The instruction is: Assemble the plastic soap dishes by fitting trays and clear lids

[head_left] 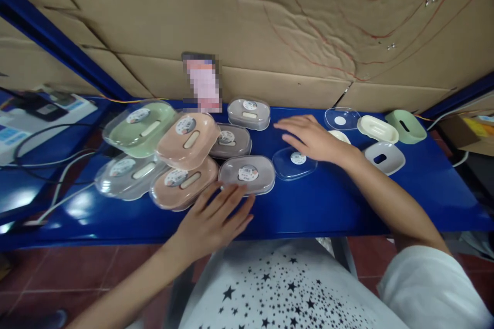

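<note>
My left hand (218,216), fingers spread and nothing held, lies at the front edge of a grey soap box with a clear lid (249,175); its fingertips overlap the lid, though contact is hard to judge. My right hand (309,138) reaches over the table with fingers stretched out and holding nothing. Just below it lies a loose clear lid (295,165) with a round sticker. A cream piece (339,137) shows partly behind my right wrist. Left of my left hand, lidded peach boxes (189,140) are stacked.
Lidded green boxes (141,126) and a clear-lidded box (129,177) sit left. More grey boxes (249,114) stand behind. To the right are a clear lid (342,118), cream tray (378,129), green base (406,127) and white piece (385,158). Cables (73,164) run at left.
</note>
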Tool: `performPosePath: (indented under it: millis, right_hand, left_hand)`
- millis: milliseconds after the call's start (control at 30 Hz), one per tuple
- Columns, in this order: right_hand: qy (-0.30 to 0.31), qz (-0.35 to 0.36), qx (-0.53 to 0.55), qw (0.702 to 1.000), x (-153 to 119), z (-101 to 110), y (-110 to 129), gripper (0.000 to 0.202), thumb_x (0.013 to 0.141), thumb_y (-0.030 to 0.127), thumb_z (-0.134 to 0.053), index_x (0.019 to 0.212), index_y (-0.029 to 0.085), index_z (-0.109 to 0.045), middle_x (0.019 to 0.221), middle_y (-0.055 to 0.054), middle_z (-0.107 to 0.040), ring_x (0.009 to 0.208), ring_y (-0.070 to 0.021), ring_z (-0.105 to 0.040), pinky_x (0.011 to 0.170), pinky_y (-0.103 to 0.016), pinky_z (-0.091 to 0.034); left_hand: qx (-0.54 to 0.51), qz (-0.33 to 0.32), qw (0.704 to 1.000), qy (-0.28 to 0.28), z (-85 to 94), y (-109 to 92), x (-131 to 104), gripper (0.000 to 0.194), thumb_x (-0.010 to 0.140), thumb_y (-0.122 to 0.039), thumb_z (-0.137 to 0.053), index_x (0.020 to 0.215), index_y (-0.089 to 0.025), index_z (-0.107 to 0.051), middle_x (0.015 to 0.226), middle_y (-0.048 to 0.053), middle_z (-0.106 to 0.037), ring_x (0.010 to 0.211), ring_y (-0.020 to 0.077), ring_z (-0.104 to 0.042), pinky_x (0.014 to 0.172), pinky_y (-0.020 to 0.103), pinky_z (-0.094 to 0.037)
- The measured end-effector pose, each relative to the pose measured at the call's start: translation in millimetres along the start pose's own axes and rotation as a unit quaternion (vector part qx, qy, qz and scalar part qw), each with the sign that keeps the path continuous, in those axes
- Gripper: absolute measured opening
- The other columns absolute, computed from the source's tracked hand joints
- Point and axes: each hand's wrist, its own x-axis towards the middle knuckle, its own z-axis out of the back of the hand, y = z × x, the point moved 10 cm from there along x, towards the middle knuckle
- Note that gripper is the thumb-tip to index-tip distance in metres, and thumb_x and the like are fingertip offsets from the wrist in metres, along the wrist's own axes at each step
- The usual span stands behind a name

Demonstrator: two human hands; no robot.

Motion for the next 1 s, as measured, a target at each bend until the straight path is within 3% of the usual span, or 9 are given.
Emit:
performPosePath:
  millis: [67,167,267,333,400,500,667,833,1000]
  right_hand:
    - [0.04,-0.013,-0.004,0.999,-43,-1,2,0.05,0.11,0.053,-0.048,0.152,0.03,-0.061,0.157,-0.01,-0.063,0.147,-0.0328,-0.056,0.122,-0.059,-0.039]
    - [0.049,-0.052,-0.013,0.997,-93,2,-9,0.052,0.107,0.058,-0.055,0.154,0.036,-0.058,0.166,-0.008,-0.053,0.156,-0.0334,-0.047,0.127,-0.062,-0.036]
    - [0.043,-0.125,-0.041,0.99,-125,5,-52,0.07,0.101,0.06,-0.064,0.164,0.038,-0.044,0.175,-0.008,-0.04,0.163,-0.0377,-0.034,0.129,-0.069,-0.029]
    - [0.056,-0.168,-0.049,0.983,-138,3,-85,0.083,0.097,0.059,-0.071,0.169,0.037,-0.037,0.176,-0.01,-0.036,0.164,-0.0414,-0.031,0.127,-0.074,-0.029]
    - [0.066,-0.181,-0.038,0.981,-144,0,-107,0.079,0.097,0.053,-0.071,0.168,0.037,-0.039,0.173,-0.01,-0.043,0.161,-0.0416,-0.038,0.125,-0.073,-0.034]
    - [0.058,-0.159,-0.015,0.985,-146,-1,-113,0.066,0.101,0.044,-0.067,0.163,0.039,-0.047,0.164,-0.007,-0.055,0.153,-0.0373,-0.051,0.123,-0.067,-0.042]
    - [0.061,-0.145,-0.01,0.988,-154,0,-103,0.064,0.1,0.036,-0.066,0.161,0.04,-0.05,0.161,-0.005,-0.059,0.148,-0.0355,-0.057,0.119,-0.062,-0.048]
    - [0.063,-0.149,0.043,0.986,-158,2,-106,0.06,0.097,0.043,-0.07,0.155,0.037,-0.058,0.158,-0.003,-0.062,0.144,-0.0345,-0.061,0.121,-0.057,-0.05]
    - [0.066,-0.168,0.082,0.98,-160,14,-99,0.058,0.096,0.053,-0.068,0.15,0.033,-0.063,0.154,-0.004,-0.065,0.139,-0.0346,-0.065,0.12,-0.055,-0.051]
  left_hand:
    - [0.003,-0.016,1.0,0.018,-10.6,-9,6,0.03,0.099,-0.032,-0.074,0.126,-0.018,-0.074,0.131,0.01,-0.078,0.116,0.0255,-0.074,0.121,0.047,-0.048]
    - [0.003,-0.032,0.999,0.017,-16.5,-18,15,0.03,0.098,-0.029,-0.074,0.126,-0.018,-0.074,0.131,0.011,-0.077,0.116,0.0259,-0.073,0.119,0.047,-0.049]
    - [0.002,-0.075,0.997,0.023,-22.7,-40,32,0.037,0.098,-0.028,-0.074,0.133,-0.016,-0.07,0.137,0.014,-0.074,0.123,0.0283,-0.07,0.117,0.046,-0.05]
    - [0.01,-0.098,0.993,0.061,-37.3,-58,48,0.043,0.1,-0.032,-0.07,0.14,-0.015,-0.066,0.144,0.018,-0.07,0.131,0.031,-0.067,0.118,0.047,-0.049]
    - [0.019,-0.093,0.99,0.107,-57.5,-70,66,0.05,0.104,-0.037,-0.066,0.147,-0.013,-0.062,0.15,0.023,-0.064,0.138,0.0346,-0.064,0.121,0.051,-0.047]
    - [0.019,-0.057,0.986,0.157,-85.7,-75,92,0.057,0.106,-0.04,-0.062,0.154,-0.011,-0.056,0.154,0.027,-0.06,0.145,0.0405,-0.059,0.124,0.06,-0.042]
    - [-0.019,0.063,0.967,0.245,-117.8,-54,127,0.075,0.101,-0.044,-0.07,0.166,-0.018,-0.043,0.164,0.026,-0.05,0.154,0.0465,-0.048,0.126,0.068,-0.036]
    - [-0.032,0.1,0.942,0.317,-131.2,-45,140,0.073,0.104,-0.043,-0.066,0.167,-0.018,-0.04,0.161,0.031,-0.05,0.149,0.0494,-0.052,0.122,0.069,-0.039]
    - [-0.044,0.102,0.939,0.324,-130.1,-46,139,0.061,0.108,-0.038,-0.06,0.162,-0.015,-0.046,0.161,0.035,-0.048,0.148,0.0498,-0.054,0.113,0.061,-0.051]
